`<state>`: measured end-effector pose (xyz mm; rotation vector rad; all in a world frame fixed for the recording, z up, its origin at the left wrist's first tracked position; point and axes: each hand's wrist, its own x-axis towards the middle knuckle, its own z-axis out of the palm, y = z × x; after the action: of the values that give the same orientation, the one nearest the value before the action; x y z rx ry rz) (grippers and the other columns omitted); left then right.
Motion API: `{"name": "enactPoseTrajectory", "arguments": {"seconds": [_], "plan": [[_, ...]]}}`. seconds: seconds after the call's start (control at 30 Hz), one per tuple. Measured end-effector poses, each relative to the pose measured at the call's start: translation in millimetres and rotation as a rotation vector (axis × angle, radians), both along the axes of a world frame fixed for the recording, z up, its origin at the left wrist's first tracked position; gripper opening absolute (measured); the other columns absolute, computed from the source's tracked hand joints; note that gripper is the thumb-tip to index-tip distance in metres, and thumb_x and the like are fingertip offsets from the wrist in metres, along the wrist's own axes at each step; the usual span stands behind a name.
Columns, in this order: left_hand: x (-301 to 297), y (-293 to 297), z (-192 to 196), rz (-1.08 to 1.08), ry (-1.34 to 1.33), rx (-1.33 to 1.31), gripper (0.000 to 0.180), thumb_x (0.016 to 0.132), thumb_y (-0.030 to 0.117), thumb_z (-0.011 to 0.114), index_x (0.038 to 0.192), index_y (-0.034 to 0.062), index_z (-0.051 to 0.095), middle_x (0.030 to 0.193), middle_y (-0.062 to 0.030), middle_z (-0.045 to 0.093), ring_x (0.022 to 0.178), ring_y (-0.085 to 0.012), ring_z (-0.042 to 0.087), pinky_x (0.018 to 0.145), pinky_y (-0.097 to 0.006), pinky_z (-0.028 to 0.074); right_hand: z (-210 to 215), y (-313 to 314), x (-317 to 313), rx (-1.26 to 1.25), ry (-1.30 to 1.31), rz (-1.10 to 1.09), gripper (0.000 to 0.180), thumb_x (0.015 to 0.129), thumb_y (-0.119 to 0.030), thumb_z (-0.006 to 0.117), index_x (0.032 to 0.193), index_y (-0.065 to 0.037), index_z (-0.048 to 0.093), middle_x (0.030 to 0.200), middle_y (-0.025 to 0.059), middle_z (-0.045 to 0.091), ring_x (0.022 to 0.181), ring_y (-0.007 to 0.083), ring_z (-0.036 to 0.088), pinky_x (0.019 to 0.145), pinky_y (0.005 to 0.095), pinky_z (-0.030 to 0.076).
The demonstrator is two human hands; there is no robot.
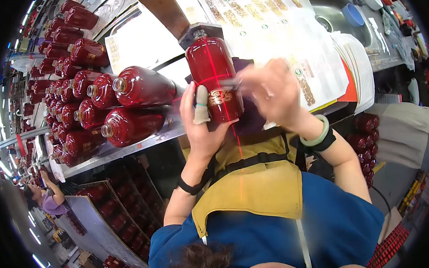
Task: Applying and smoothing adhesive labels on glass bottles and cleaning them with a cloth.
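A red glass bottle lies in front of me, its neck pointing away against a metal holder. Its side carries a gold label, and red laser lines cross on the glass. My left hand grips the bottle near its base, the thumb on the near end; a cloth cover wraps one finger. My right hand, smeared by motion, is closed over the bottle's right side. From its fingers a thin dark tool reaches to the glass just above the label; its exact kind is blurred.
Many red bottles lie stacked on the bench to the left. Sheets of gold labels spread beyond my right hand. At the far right is a metal sink with a blue bowl. Another person works at far left.
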<state>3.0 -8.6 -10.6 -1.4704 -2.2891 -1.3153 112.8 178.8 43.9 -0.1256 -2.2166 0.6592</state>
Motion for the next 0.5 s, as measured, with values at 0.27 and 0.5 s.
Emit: {"name": "enactPoseTrajectory", "arguments": {"seconds": [0.27, 0.5], "plan": [[17.6, 12.6, 23.8, 0.028, 0.206, -0.250, 0.088, 0.063, 0.025, 0.097, 0.143, 0.0208, 0.062, 0.153, -0.0307, 0.035, 0.133, -0.0501, 0.044, 0.109, -0.054, 0.043, 6.1, 3.2, -3.5, -0.471, -0.045, -0.262, 0.030, 0.094, -0.008, 0.074, 0.121, -0.001, 0.063, 0.095, 0.0121, 0.073, 0.078, 0.0182, 0.068, 0.069, 0.0302, 0.052], [19.6, 5.4, -7.2, 0.078, 0.144, -0.058, 0.081, 0.067, 0.011, 0.093, 0.142, 0.0156, 0.063, 0.156, -0.0331, 0.038, 0.135, -0.0526, 0.048, 0.111, -0.054, 0.044, 2.9, -15.3, -2.5, -0.616, -0.105, -0.127, 0.022, 0.095, -0.007, 0.071, 0.116, -0.001, 0.067, 0.104, 0.0145, 0.073, 0.089, 0.0225, 0.072, 0.076, 0.0330, 0.054]]}}
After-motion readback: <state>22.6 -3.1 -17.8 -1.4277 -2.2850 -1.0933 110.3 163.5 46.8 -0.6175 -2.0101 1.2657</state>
